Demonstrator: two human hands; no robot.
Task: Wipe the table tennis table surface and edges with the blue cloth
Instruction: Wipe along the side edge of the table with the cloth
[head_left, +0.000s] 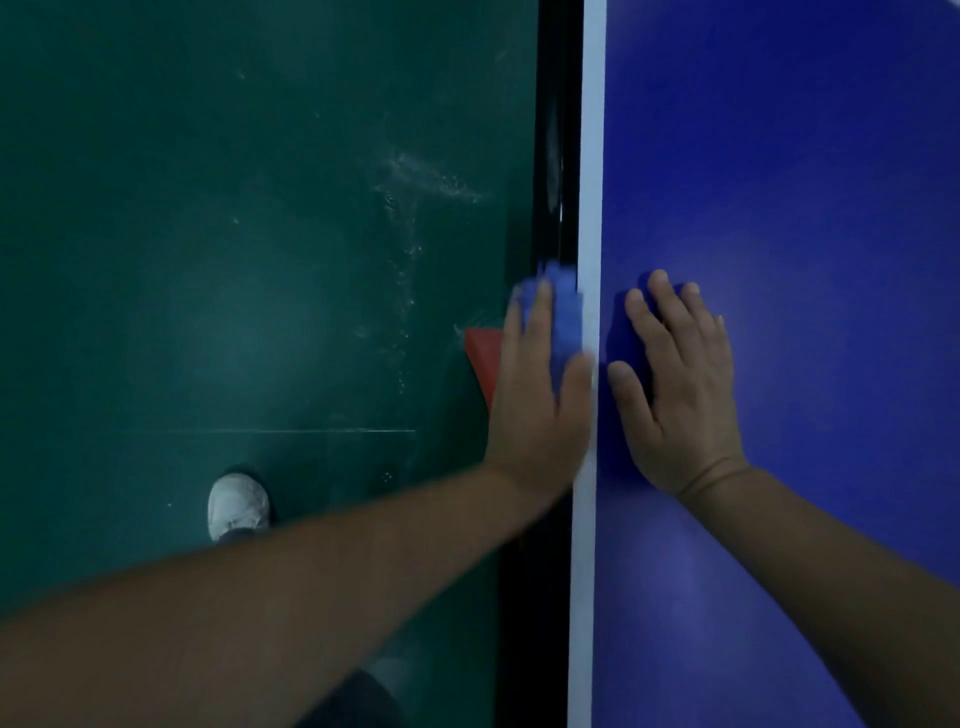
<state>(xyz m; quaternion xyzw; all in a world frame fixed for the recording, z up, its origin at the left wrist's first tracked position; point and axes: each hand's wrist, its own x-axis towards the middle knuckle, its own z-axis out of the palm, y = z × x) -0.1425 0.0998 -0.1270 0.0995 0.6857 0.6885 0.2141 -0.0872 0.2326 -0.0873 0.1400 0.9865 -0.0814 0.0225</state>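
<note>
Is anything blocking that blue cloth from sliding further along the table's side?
Nothing visible. The left hand presses the blue cloth against the table's glossy black side edge, which runs bare ahead. The right hand rests flat on the blue top, aside.

Left hand (540, 395) presses cloth (563, 317) against table (779, 156) edge (right hand (680, 395) flat on the surface)

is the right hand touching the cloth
Apart. The head view shows the right hand flat on the tabletop, with the white stripe between it and the blue cloth.
</note>
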